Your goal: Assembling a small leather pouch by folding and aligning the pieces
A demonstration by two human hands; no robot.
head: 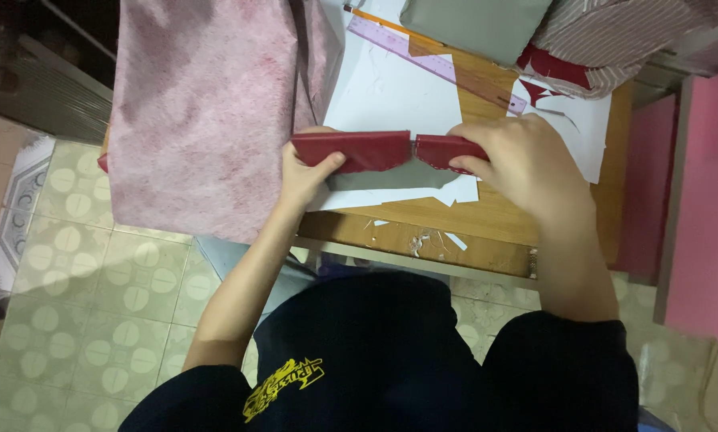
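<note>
Black shirt [391, 360] with a yellow emblem fills the near foreground. Head view: left hand [307, 172] pinches one end of a folded dark red fabric strip [359, 150], thumb on top; right hand [519, 160] closes over the other end, above the wooden desk [487, 224]. Folding looks done; a scalloped edge shows near the middle. Beneath lie white paper sheets [391, 96]; beyond, a violet ruler [423, 56], pink mottled cloth [207, 112], grey fabric [479, 24] and red scraps [551, 72].
</note>
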